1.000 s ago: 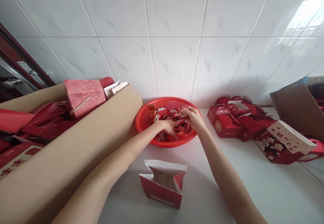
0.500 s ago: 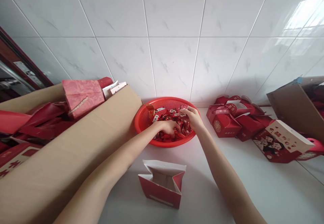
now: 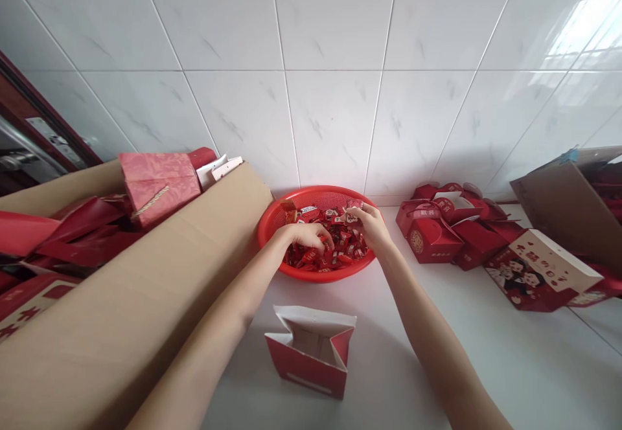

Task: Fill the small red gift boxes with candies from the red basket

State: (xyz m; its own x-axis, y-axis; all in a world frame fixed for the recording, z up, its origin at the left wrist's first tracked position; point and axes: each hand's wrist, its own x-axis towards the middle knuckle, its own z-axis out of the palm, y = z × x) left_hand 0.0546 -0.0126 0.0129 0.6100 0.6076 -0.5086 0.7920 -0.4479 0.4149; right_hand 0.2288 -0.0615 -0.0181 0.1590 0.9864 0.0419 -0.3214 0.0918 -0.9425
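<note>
Red-wrapped candies [image 3: 343, 247] lie in a red oval plastic basket [image 3: 318, 277] against the tiled wall. Over the left part of the candies is my left hand [image 3: 311, 236], its fingers apart and curved down among the wrappers, with nothing visible held. At the basket's right side, my right hand [image 3: 368, 221] pinches a small red and white candy packet [image 3: 352, 216] between thumb and fingers. Nearer to me, a red paper box [image 3: 311, 359] stands on the white surface with its white-lined top open; no contents show inside it.
A long cardboard box [image 3: 194, 255] holding red bags and boxes fills the left. To the right are several red gift boxes [image 3: 435, 239], a red and cream printed box [image 3: 539, 271], and another cardboard box [image 3: 564, 203] at the far right.
My left hand has moved left within the basket, and its fingers have spread, uncovering candies in the middle. My right hand has stayed nearly in place with the packet.
</note>
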